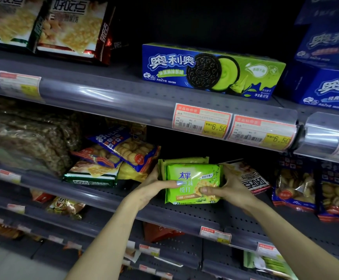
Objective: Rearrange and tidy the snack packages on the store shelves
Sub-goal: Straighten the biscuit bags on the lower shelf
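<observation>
A green cracker package [192,178] stands upright on the middle shelf [184,217], with a second green package [182,161] right behind it. My left hand [154,186] grips its left edge, thumb across the front. My right hand [227,188] grips its right edge, thumb on the lower front. Both packs sit between a leaning pile of biscuit bags [122,156] on the left and a red-and-white cracker bag [251,178] on the right.
A green-and-blue Oreo box [213,71] lies on the upper shelf, blue Oreo boxes [330,85] to its right, cracker bags [71,31] at top left. Biscuit bags [314,190] stand at the right of the middle shelf. Nut bags [27,136] fill the left. Lower shelves hold more snacks.
</observation>
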`<act>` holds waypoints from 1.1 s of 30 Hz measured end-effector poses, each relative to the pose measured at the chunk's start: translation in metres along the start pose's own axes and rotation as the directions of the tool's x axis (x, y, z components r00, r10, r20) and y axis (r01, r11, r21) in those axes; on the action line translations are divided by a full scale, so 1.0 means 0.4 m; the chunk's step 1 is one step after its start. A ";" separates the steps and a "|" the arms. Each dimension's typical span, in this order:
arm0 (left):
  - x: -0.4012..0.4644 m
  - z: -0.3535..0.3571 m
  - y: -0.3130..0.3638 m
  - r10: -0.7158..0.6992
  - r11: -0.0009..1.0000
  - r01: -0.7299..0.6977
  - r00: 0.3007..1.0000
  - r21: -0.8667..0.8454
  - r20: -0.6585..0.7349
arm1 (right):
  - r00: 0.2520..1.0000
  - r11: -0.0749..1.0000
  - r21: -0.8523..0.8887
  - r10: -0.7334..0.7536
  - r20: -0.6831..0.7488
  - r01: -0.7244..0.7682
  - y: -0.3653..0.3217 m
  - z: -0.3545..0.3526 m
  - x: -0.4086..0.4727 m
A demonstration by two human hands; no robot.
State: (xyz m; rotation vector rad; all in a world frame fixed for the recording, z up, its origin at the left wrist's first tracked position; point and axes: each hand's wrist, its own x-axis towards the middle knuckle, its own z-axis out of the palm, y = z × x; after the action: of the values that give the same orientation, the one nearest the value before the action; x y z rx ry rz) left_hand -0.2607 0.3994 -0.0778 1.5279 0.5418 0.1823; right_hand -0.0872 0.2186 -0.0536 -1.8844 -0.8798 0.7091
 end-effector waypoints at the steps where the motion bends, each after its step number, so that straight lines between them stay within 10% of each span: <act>1: 0.002 0.001 0.002 0.006 1.000 -0.006 1.000 0.017 0.020 | 1.000 1.000 0.026 0.005 -0.003 -0.005 -0.001 0.001 0.004; 17: -0.007 -0.019 0.001 0.000 1.000 0.000 1.000 0.026 0.008 | 0.974 0.983 0.155 0.062 0.218 -0.098 0.007 0.002 0.012; 33: -0.050 -0.053 0.025 0.094 0.995 -0.095 0.995 0.033 0.030 | 0.997 0.993 0.105 0.053 0.062 -0.059 0.023 0.044 0.005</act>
State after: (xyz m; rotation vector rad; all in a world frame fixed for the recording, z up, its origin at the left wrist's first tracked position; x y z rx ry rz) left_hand -0.2854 0.4100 -0.0626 1.5882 0.4519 0.2251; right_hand -0.0967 0.2255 -0.0695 -1.8067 -0.8123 0.8336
